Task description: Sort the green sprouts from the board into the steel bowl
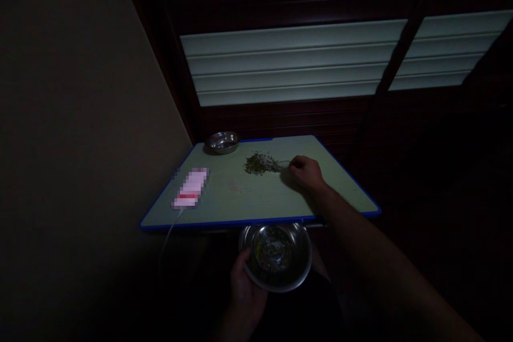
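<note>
My left hand (246, 283) grips the rim of a shiny metal bowl (301, 270), thumb on the edge. The bowl is just below the table's near edge, tilted so its inside shows, and small greenish bits (274, 250) lie in it. On the tabletop (256, 203) a loose pile of small dark green grains (258, 164) is spread out. My right hand (306, 171) rests beside the pile's right side with its fingers closed. From them a thin, pale utensil (284, 163) reaches to the grains; its exact kind is too dim to make out.
A small metal bowl (223, 142) stands at the table's back left corner. A phone (191, 188) with a blurred lit screen lies on the left side, its white cable (168, 235) hanging over the edge. A wall (88, 117) rises at left, dark slatted doors (292, 64) behind.
</note>
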`<state>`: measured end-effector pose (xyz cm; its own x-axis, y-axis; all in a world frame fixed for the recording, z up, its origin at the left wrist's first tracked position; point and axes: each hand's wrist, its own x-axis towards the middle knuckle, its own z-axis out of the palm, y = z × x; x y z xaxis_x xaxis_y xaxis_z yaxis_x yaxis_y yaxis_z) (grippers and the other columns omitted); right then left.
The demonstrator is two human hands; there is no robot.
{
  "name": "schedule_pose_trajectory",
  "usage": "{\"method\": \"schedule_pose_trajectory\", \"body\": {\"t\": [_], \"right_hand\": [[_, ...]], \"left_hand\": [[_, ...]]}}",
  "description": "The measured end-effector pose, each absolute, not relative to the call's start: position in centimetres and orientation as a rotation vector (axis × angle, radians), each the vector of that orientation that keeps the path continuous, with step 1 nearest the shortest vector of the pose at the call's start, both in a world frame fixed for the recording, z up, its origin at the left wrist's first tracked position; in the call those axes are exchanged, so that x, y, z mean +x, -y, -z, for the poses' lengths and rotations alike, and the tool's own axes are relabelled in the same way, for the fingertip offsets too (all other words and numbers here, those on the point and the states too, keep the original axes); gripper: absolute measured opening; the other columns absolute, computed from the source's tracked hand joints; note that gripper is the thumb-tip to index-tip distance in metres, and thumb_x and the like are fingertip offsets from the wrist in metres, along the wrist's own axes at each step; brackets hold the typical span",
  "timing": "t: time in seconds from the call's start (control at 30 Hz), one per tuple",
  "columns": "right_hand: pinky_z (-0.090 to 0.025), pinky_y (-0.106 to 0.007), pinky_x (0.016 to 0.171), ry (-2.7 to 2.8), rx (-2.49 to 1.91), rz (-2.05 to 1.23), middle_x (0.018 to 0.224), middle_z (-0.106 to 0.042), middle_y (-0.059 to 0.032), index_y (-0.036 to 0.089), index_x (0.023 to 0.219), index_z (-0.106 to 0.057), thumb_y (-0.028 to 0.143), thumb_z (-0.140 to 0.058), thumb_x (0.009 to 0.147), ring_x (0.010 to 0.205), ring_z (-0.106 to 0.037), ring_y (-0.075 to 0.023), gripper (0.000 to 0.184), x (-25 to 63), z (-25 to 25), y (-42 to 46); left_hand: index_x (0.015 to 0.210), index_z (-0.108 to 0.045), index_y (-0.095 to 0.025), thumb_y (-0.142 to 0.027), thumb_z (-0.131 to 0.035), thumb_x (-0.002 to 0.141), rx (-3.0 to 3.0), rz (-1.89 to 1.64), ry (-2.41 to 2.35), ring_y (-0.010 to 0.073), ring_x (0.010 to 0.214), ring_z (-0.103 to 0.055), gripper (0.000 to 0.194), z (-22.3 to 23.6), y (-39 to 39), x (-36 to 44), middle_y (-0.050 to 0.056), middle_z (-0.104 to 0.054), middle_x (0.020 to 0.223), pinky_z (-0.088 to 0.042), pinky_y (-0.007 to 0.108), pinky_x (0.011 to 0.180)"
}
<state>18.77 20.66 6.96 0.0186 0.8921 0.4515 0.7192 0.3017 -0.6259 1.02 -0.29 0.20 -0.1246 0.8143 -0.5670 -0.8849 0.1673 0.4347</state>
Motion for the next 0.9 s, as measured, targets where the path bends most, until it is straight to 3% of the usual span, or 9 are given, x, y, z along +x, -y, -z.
{"method": "schedule_pose_trajectory", "body": {"t": [0.37,0.7,0.9], "right_hand": [[-0.042,-0.028,0.068,1.761,-1.454,-0.302,0.073,-0.068,-0.004,0.019,0.073,-0.069,0.024,-0.054,0.07,0.07,-0.059,-0.0176,0.016,18.65,-6.74,-20.72],[-0.042,-0.027,0.064,1.743,-1.437,-0.356,0.068,-0.067,-0.0023,0.019,0.07,-0.067,0.025,-0.055,0.07,0.067,-0.059,-0.0167,0.013,18.58,-6.74,-20.71],[-0.04,-0.028,0.064,1.757,-1.451,-0.333,0.069,-0.067,-0.0029,0.019,0.07,-0.066,0.025,-0.055,0.069,0.067,-0.058,-0.0169,0.013,18.62,-6.79,-20.68]], "left_hand": [[0.083,-0.072,-0.015,-0.022,-0.06,0.077,-0.116,-1.463,-0.888,0.0228,0.08,-0.07,0.016,-0.35,0.12,1.02,0.009,-0.076,0.083,-0.053,0.04,0.083],[0.085,-0.072,-0.017,-0.024,-0.062,0.075,-0.106,-1.458,-0.866,0.0271,0.091,-0.069,0.016,-0.15,0.17,0.93,0.008,-0.076,0.082,-0.052,0.043,0.086],[0.083,-0.073,-0.015,-0.022,-0.061,0.076,-0.119,-1.457,-0.884,0.0235,0.081,-0.07,0.015,-0.19,0.18,0.95,0.009,-0.076,0.082,-0.053,0.041,0.085]]}}
